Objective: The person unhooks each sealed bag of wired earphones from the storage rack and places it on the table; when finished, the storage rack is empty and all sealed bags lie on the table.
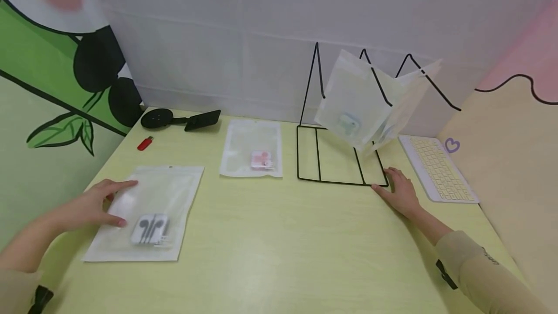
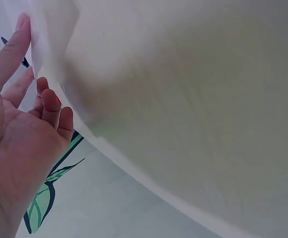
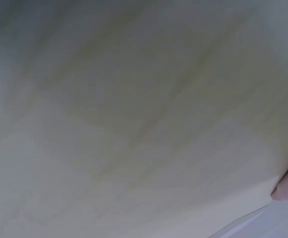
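On the left of the table lies a white zip bag (image 1: 183, 197) with a clear front, flat, showing boxed earphones (image 1: 150, 229) inside. My left hand (image 1: 89, 207) is at its left side, thumb and index finger stretched out over the bag; in the left wrist view the other fingers (image 2: 49, 104) curl loosely. My right hand (image 1: 401, 193) holds the front right corner of a black wire rack (image 1: 342, 182), thumb at the front bar and fingers at the side bar. Two similar bags (image 1: 333, 91) lean in the rack's right part, tilted and spread apart at the top.
A smaller zip bag (image 1: 248, 134) with a pink boxed item lies at the back middle. At the back left are a black folding utensil-like object (image 1: 202, 120) and a red USB stick (image 1: 145, 143). A white keyboard (image 1: 438, 168) lies right of the rack, by the side wall.
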Demonstrator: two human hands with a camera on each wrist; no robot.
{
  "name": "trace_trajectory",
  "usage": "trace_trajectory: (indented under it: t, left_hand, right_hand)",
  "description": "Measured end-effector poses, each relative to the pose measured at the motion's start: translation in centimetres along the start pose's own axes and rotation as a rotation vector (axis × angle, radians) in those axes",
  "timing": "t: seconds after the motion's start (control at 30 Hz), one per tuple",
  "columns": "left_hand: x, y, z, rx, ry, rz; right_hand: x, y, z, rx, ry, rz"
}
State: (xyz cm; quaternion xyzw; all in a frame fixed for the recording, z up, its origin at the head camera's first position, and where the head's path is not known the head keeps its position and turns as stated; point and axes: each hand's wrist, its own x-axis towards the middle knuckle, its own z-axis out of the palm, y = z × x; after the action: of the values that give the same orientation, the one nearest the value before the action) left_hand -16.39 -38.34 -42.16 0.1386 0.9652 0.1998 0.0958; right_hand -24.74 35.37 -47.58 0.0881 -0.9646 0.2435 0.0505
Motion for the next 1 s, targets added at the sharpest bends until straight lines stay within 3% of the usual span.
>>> trace_trajectory:
  t: [0.17, 0.4, 0.6, 0.83, 1.0]
  left_hand:
    - [0.1, -0.6, 0.0, 0.006, 0.013, 0.029]
    - [-0.1, -0.8, -0.2, 0.002, -0.06, -0.002]
    - [0.1, -0.4, -0.6, 0.009, -0.065, 0.005]
    - [0.4, 0.2, -1.7, 0.019, -0.002, 0.046]
    - [1.0, 2.5, -3.3, 0.007, 0.055, 0.112]
  right_hand:
    - [0.0, 0.0, -0.1, 0.002, 0.002, 0.002]
    - [0.1, 0.0, -0.1, -0.007, 0.004, -0.007]
    - [0.1, 0.1, 0.0, -0.004, 0.005, -0.006]
    - [0.2, 0.1, -0.1, 0.001, -0.005, 0.001]
    - [0.1, 0.2, -0.1, 0.008, -0.011, 0.003]
